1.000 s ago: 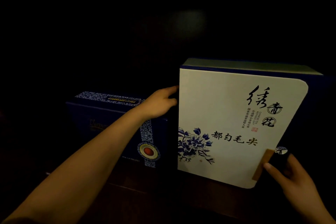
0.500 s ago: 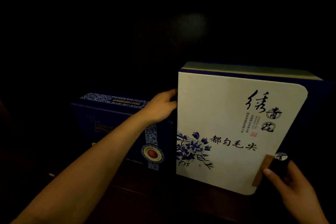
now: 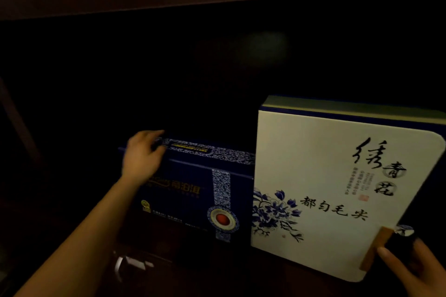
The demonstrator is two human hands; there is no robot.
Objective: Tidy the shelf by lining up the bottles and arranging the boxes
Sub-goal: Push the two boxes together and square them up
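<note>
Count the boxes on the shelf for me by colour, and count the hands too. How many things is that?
Dark blue box: 1
White box with blue flowers: 1
Hands: 2, the left hand on the blue box, the right hand at the white box's lower corner
Total: 4
No bottles are in view.

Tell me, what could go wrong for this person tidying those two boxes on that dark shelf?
1. The white box stands tilted, steadied only at its lower corner by the right hand; it could tip.
2. The left hand grips the dark blue box at its top far end; tugging there might swing it against the white box.
3. The shelf is very dim, so anything further back could be knocked.
</note>
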